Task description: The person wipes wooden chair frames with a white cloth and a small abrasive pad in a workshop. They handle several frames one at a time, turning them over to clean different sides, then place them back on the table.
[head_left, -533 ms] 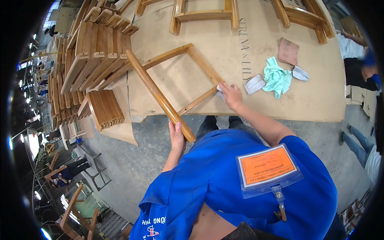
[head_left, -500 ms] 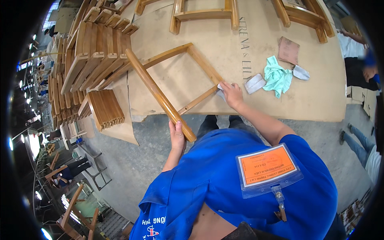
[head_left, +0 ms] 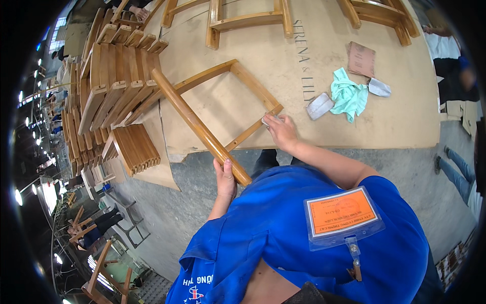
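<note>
A varnished wooden furniture frame (head_left: pixel 195 121), with one thick rounded leg and thinner rails, lies at a slant on the cardboard-covered table (head_left: pixel 400 126). The leg's lower end juts past the near table edge, where my left hand (head_left: pixel 224 177) is closed round it. My right hand (head_left: pixel 281 133) pinches a small whitish folded piece, probably sandpaper (head_left: pixel 265 119), against the near rail by its right corner; the fingers partly hide it. Right of that hand lie a grey-white folded pad (head_left: pixel 320 106), a crumpled mint-green cloth (head_left: pixel 349 95), a smaller pale pad (head_left: pixel 379 87) and a brownish square sheet (head_left: pixel 361 59).
Stacked wooden frames (head_left: pixel 119 76) crowd the table's left side, with a bundle of wooden slats (head_left: pixel 135 150) nearer me. More frames stand at the far edge, one in the middle (head_left: pixel 248 21) and one at right (head_left: pixel 382 11). Other people stand beyond the right edge; another person's hand (head_left: pixel 139 12) shows at upper left.
My right hand has slid left and slightly nearer along the rail with the pale piece, uncovering the frame's right corner. My left hand keeps its hold on the leg. The view has shifted slightly.
</note>
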`<state>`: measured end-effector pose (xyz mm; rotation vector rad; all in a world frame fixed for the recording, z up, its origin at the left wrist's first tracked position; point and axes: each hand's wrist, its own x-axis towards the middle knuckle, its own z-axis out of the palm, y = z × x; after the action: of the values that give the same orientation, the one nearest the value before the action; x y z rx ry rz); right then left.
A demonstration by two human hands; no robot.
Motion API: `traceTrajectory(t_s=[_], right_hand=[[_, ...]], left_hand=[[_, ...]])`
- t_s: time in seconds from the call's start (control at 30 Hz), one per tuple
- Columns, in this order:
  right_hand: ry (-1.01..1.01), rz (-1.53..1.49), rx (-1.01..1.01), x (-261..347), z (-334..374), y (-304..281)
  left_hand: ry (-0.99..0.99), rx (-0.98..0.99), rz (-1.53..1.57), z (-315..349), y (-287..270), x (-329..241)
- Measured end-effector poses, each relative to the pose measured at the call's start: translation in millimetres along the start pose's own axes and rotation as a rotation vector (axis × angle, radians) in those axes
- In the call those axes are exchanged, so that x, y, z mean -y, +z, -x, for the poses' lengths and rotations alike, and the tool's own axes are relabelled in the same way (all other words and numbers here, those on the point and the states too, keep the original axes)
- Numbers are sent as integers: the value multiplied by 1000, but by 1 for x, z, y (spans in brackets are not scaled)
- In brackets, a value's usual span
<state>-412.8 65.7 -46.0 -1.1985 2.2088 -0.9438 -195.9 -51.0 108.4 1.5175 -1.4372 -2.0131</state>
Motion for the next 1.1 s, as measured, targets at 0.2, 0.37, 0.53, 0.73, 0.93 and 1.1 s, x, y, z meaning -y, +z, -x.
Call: traceTrajectory(t_s=[0.2, 0.37, 0.53, 0.73, 0.93, 1.1], right_hand=[[283, 133, -171, 2, 3, 1], [22, -13, 5, -8, 1, -6], [262, 88, -100, 7, 6, -4], [-392, -78, -96, 29, 16, 2], [-34, 122, -107, 30, 12, -21], [-583, -337, 56, 79, 14, -18]], left_hand=[[7, -7, -36, -1, -1, 1], [57, -34, -65, -6, -4, 9], [70, -48, -77, -4, -3, 7], [-27, -36, -16, 0, 4, 0], [11, -35, -23, 1, 8, -4], [25, -58, -39, 2, 16, -9]])
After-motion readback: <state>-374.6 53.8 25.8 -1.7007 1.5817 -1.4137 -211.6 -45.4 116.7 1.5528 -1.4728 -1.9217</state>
